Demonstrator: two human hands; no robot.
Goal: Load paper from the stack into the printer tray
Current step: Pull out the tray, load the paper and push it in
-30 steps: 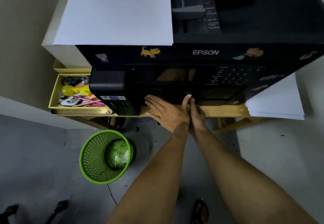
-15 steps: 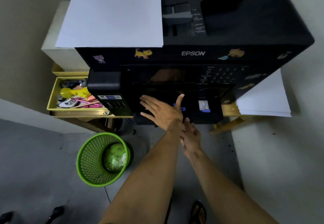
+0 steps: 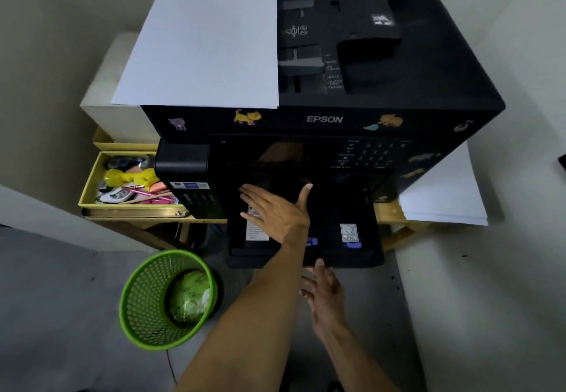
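The left hand [image 3: 277,212] lies flat, fingers straight, on the pulled-out black plastic printer tray [image 3: 330,238]; the right hand [image 3: 324,295] hangs apart below it, fingers loose.

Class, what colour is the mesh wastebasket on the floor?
Bright green wastebasket, seen best in the head view.

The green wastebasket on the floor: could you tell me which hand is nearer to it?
Right. The right hand hovers low, just right of the green wastebasket; the left hand lies flat over the pulled-out paper tray, farther up.
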